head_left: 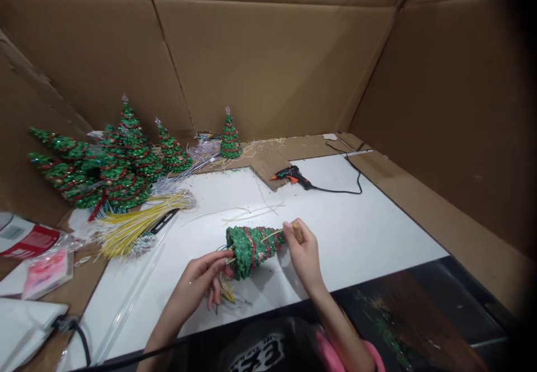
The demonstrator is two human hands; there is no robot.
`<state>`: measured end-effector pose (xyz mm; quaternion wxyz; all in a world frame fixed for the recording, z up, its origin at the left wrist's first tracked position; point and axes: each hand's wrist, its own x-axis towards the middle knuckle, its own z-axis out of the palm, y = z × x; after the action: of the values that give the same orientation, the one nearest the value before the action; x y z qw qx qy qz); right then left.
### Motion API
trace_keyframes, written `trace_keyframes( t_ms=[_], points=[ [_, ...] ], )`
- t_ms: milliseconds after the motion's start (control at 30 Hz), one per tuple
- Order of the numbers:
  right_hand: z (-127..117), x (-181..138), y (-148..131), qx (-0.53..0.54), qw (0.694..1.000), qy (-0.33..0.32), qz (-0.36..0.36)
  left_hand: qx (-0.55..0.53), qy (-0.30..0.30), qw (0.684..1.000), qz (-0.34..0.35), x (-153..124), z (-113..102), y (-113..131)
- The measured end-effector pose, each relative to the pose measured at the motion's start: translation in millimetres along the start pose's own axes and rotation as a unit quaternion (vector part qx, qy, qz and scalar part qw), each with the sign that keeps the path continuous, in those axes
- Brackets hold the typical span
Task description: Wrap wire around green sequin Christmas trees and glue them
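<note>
A small green tinsel Christmas tree (251, 249) with red garlands lies on its side over the white board. At its wide base, my left hand (199, 279) has its thumb and fingers closed on the rim and wires there. Yellow and dark wires (227, 291) hang out below that hand. My right hand (304, 257) is closed at the narrow end of the tree, around a tool with a wooden handle (297, 232); its working end is hidden. A thin pale wire (272, 234) runs along the tree towards the right fingertips.
Several finished-looking trees (130, 159) stand or lean at the left, and one tree (230, 137) stands at the back. A bundle of yellow wires (138, 221) lies before them. A corded glue gun (291, 176) rests on cardboard. Cardboard walls (268, 53) enclose the table.
</note>
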<state>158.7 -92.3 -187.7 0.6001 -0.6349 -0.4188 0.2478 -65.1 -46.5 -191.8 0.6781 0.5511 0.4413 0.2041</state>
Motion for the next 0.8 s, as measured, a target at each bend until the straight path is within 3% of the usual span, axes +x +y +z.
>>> trace_keyframes(
  t_ms=[100,400,600,800],
  points=[
    [9.1,-5.1,2.5,0.037,0.998,0.05,0.009,-0.022,0.014,1.0,-0.012,-2.0,2.4,-6.5],
    [18.3,-8.6,3.2,0.062,0.996,0.062,-0.001,0.058,0.015,0.998,0.012,-11.9,4.7,-17.6],
    [19.6,-5.1,7.7,0.032,0.999,-0.029,-0.019,0.231,-0.055,0.969,0.07,-21.8,5.5,17.3],
    [20.6,-3.7,13.0,-0.082,0.986,-0.087,-0.119,0.246,-0.091,0.964,0.045,-12.2,6.4,40.2]
  ],
)
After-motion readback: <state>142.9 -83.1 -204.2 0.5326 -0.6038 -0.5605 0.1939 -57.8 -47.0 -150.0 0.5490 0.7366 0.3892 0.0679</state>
